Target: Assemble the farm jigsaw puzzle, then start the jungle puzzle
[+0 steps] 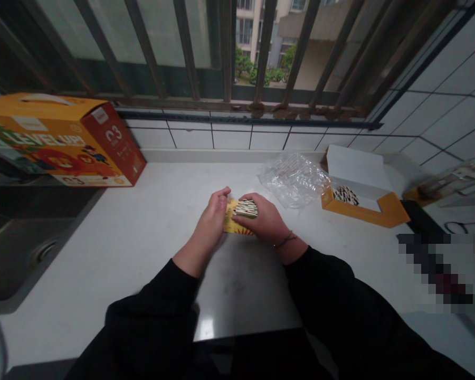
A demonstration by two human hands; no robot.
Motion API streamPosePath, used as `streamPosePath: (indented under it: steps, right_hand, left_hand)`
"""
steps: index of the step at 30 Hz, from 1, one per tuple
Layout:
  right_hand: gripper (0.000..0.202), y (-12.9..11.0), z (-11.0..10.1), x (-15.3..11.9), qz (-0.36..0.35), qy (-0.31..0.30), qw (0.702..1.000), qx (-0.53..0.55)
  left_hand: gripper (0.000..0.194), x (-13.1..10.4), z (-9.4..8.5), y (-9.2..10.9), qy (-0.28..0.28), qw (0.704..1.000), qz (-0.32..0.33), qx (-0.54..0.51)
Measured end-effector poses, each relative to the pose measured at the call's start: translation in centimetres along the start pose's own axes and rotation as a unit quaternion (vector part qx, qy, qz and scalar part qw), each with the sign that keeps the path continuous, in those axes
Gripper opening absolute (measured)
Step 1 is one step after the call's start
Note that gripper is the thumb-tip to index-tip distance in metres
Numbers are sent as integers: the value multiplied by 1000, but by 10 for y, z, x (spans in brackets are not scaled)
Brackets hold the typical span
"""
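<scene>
My right hand (269,219) is closed around a thick stack of cards (247,208), whose pale, layered edges show between thumb and fingers. Just below and left of the stack is a yellow printed card (233,226) with an orange, sun-like pattern; part of it is covered by the stack and my right hand. My left hand (214,214) is closed at the card's left edge, its fingers together and partly hidden. Both hands are low over the white counter (162,221), close to each other.
Crumpled clear plastic wrap (295,179) lies beyond my right hand. An open yellow-and-white box (364,211) with striped contents stands farther right. A large orange carton (63,140) stands back left, beside the sink (27,243). A barred window (221,53) is behind the counter.
</scene>
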State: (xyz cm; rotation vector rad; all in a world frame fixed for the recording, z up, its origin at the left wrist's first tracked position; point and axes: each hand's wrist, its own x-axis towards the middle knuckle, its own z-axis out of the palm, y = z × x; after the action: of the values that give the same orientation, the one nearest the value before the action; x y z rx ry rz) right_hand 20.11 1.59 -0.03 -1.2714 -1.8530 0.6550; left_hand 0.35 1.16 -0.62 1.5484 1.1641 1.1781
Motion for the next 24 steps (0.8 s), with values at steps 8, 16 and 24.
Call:
streamPosePath:
  steps: [8, 16, 24]
  right_hand:
    - [60, 9, -13, 4, 125, 120, 981, 86]
    - [65, 10, -18, 7, 174, 221, 944, 173]
    - [64, 13, -16, 6, 188, 166, 953, 172]
  left_hand:
    - [60, -10, -19, 0, -179, 903, 101, 378]
    - [50, -8, -26, 5, -182, 854, 91, 479]
    - [36, 4, -78, 1, 47, 910, 11, 413]
